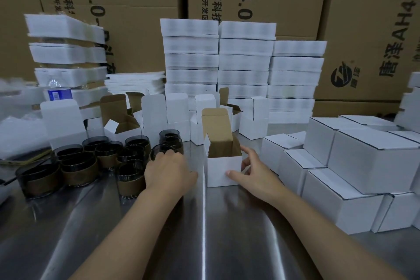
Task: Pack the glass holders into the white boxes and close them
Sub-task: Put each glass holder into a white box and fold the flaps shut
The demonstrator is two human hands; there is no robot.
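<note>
Brown shipping cartons wall off the back of a stainless steel table, with stacks of flat white blanks leaning against them. A cluster of dark glass holders in brown sleeves stands at the left. Closed white boxes are piled at the right.

The step in hand looks like fetching the next holder for an empty box. The left hand lies over the nearest glass holder, fingers draped on its rim. Its thumb is splayed out to the side, so it does not appear to grip yet. Just beside it, the right hand pinches the near right corner of the open white box, thumb on the front face and fingers round the side wall. The box's lid flap stands upright and its inside looks empty.

Next, the left hand likely needs to close round the holder, lift it clear of its neighbours and lower it upright into the box. The flaps can then be tucked shut.
</note>
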